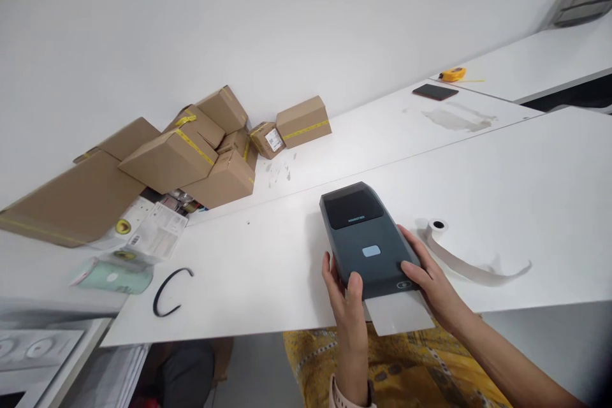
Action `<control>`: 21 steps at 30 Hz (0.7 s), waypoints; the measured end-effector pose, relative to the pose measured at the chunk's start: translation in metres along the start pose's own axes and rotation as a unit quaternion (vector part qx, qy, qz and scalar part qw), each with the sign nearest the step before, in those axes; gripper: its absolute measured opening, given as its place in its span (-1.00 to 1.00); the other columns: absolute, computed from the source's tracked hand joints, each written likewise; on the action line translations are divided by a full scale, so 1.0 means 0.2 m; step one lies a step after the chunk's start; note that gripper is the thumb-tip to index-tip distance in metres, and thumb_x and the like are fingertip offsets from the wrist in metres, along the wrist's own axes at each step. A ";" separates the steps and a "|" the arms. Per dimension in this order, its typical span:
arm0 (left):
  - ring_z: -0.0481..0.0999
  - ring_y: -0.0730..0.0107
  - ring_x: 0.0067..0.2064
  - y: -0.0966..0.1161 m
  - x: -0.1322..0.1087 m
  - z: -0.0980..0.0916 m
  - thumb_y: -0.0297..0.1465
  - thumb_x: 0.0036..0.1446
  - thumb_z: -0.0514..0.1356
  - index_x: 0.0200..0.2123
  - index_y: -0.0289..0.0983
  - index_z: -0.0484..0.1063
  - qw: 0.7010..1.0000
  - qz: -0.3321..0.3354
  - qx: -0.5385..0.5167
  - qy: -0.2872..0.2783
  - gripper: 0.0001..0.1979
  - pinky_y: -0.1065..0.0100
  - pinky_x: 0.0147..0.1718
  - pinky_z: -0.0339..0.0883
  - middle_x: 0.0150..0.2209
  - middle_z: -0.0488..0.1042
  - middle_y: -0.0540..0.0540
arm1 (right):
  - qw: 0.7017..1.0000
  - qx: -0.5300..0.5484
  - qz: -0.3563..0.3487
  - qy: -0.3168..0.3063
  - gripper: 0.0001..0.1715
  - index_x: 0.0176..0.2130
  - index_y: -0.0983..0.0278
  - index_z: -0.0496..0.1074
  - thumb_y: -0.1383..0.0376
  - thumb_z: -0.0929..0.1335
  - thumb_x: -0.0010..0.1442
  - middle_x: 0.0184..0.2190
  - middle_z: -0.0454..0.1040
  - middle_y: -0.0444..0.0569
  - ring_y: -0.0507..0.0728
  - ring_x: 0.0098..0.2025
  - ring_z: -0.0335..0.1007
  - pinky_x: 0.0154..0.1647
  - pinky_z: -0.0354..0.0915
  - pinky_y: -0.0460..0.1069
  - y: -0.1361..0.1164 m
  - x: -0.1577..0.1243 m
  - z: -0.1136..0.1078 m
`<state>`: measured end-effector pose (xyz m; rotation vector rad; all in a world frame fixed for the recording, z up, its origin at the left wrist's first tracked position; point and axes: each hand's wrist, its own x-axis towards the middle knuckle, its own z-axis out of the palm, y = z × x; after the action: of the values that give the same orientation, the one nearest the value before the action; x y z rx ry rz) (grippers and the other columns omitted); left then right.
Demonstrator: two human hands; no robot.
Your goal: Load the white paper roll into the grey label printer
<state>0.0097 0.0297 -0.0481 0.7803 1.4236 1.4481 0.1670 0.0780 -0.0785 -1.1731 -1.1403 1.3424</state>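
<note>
A dark grey label printer [371, 251] with a black window and a light blue button is held at the near edge of the white table. My left hand [348, 299] grips its left near corner, thumb on top. On the opposite side, my right hand [428, 268] wraps the right near corner, its thumb also on top. A strip of blank white label paper [399, 313] sticks out of the printer's near end, over the table edge. Close to my right hand lies a small white paper roll [437, 227], partly unrolled into a curling strip.
Several cardboard boxes [167, 156] are piled at the back left against the wall. Near them lie printed packets [155, 233], a green packet [115, 276] and a black headband-like hoop [160, 293]. A phone [435, 92] and a yellow tape measure [452, 74] rest at the back right.
</note>
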 end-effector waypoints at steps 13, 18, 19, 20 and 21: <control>0.28 0.03 0.33 -0.02 0.05 0.01 -0.03 0.25 0.12 0.35 -0.21 0.04 0.995 0.077 0.068 0.000 -0.28 0.18 0.21 0.29 0.37 0.17 -0.31 | 0.999 -0.033 -0.036 0.015 -0.09 0.38 0.01 0.07 -0.21 0.31 0.19 0.41 0.14 0.00 0.41 0.42 0.04 0.39 0.08 0.31 0.03 0.00 0.00; 0.34 0.10 0.29 -0.03 -0.02 -0.06 0.02 0.18 0.20 0.36 -0.14 0.03 0.999 0.030 0.034 -0.001 -0.21 0.25 0.14 0.36 0.37 0.18 -0.27 | 0.997 -0.035 -0.048 -0.047 0.09 0.43 -0.03 -0.08 -0.37 0.26 0.12 0.49 -0.08 -0.03 0.39 0.48 -0.13 0.40 0.07 0.29 0.10 -0.02 -0.06; 0.37 0.12 0.27 -0.05 -0.07 -0.08 0.05 0.16 0.21 0.32 -0.13 0.09 0.999 0.024 0.030 0.021 -0.23 0.27 0.11 0.37 0.34 0.25 -0.24 | 0.997 -0.031 -0.054 -0.055 0.11 0.44 -0.03 -0.08 -0.40 0.23 0.11 0.50 -0.09 -0.03 0.38 0.49 -0.15 0.41 0.06 0.29 0.12 -0.02 -0.07; 0.42 0.14 0.22 -0.09 -0.12 -0.10 0.08 0.15 0.21 0.26 -0.12 0.18 0.998 0.019 0.030 0.052 -0.28 0.28 0.07 0.40 0.27 0.34 -0.22 | 0.996 -0.029 -0.062 -0.058 0.08 0.44 -0.03 -0.09 -0.41 0.18 0.14 0.50 -0.09 -0.04 0.38 0.49 -0.15 0.41 0.06 0.30 0.14 -0.02 -0.09; 0.50 0.16 0.11 -0.13 -0.18 -0.11 0.12 0.12 0.21 0.13 -0.13 0.32 0.996 0.006 0.036 0.084 -0.36 0.30 -0.03 0.44 0.13 0.47 -0.20 | 0.995 -0.039 -0.071 -0.059 0.03 0.44 -0.02 -0.10 -0.39 0.11 0.18 0.50 -0.08 -0.03 0.36 0.48 -0.13 0.40 0.07 0.30 0.15 -0.01 -0.09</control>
<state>0.0069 -0.0135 -0.0698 0.7275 1.6085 1.5067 0.1832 0.0738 -0.1104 -1.0575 -1.3457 1.2827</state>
